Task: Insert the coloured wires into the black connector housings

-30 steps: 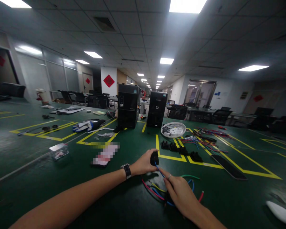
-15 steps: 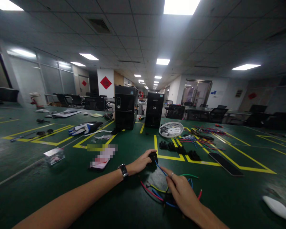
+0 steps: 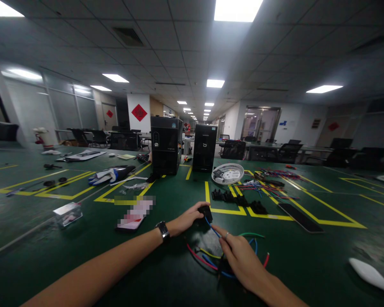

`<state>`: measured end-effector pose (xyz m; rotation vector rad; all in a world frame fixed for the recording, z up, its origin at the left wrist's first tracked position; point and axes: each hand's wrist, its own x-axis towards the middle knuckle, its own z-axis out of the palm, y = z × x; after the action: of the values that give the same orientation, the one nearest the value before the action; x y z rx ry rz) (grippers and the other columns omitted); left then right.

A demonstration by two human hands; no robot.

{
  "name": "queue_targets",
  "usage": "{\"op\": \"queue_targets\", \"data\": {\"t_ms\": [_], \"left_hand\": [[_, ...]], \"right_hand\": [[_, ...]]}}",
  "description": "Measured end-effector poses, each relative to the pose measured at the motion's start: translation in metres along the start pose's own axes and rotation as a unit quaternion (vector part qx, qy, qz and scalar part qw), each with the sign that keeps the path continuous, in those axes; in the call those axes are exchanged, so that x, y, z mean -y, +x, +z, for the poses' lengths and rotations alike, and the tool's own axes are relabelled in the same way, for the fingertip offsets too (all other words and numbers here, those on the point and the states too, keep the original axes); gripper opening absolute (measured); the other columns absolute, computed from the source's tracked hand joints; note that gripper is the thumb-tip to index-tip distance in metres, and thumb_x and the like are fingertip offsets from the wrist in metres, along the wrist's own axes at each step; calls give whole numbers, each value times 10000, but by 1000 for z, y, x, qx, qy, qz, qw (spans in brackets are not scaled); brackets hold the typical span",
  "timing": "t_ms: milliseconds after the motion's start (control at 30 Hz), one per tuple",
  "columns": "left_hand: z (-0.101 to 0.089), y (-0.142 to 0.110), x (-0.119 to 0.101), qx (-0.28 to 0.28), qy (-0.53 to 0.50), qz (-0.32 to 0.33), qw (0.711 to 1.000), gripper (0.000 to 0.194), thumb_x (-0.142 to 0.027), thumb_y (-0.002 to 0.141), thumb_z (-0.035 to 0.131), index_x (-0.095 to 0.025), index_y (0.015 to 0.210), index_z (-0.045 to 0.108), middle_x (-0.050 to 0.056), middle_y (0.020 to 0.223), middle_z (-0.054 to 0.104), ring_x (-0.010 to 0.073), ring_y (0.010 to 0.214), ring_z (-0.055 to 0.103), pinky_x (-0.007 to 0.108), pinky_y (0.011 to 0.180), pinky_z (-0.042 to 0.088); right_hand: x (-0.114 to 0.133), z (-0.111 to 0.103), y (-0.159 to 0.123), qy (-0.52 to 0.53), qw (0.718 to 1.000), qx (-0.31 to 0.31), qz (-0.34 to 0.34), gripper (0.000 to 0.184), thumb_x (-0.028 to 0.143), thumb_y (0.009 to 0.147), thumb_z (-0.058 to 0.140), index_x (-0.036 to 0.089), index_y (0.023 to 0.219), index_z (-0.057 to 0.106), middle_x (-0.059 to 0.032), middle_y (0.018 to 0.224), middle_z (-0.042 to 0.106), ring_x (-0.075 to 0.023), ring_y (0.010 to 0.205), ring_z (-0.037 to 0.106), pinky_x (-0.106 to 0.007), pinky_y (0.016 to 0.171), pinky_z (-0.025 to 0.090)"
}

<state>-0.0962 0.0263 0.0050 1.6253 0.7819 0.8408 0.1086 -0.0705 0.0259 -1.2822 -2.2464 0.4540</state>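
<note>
My feed: left hand (image 3: 189, 218) fingers gripping black block (image 3: 206, 212); right hand (image 3: 243, 256) pinching blue wire (image 3: 213, 229). Wire reaches block; I can't tell if seated. Block over green table (image 3: 166, 273), nearer than black parts (image 3: 242, 201); coloured wires (image 3: 195, 252) beside right hand.

Dim room lit from overhead, with wide-angle stretching toward the edges.
The ceiling panels (image 3: 238, 10) are blown out to white, and a pale haze is cast across the dark ceiling (image 3: 166, 36) around the nearest one. Dull reflections are spread over the green tabletop (image 3: 173, 264), while its lower part is left in shadow. Fine detail is softened, the side walls are smeared, and a pinkish object (image 3: 137, 215) is partly masked by coarse pixelation.
</note>
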Motion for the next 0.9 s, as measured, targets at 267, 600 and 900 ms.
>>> {"op": "queue_targets", "data": {"t_ms": [267,600,900], "left_hand": [[0,3,5,-13,61,63,996,394,-359,892,489,-194,1248,511,76,1213,585,211,1117,532,356,1016,370],[-1,1,5,-38,127,52,990,479,-462,907,419,-261,1340,466,45,1377,506,241,1279,446,415,1121,283],[-6,10,25,-67,197,98,973,483,-481,835,537,-288,1277,560,19,1363,533,259,1302,439,415,1120,293]], "right_hand": [[-2,4,2,-3,1000,15,-11,443,233,947,333,204,1359,492,-88,1040,710,-201,843,668,-293,780,464],[4,-3,-4,-95,995,-25,-27,436,228,935,394,249,1363,478,-57,1012,726,-200,846,686,-266,751,472],[-2,-7,-8,-181,981,-23,-61,387,256,913,401,224,1265,560,-53,946,739,-214,813,693,-284,721,494]]}}
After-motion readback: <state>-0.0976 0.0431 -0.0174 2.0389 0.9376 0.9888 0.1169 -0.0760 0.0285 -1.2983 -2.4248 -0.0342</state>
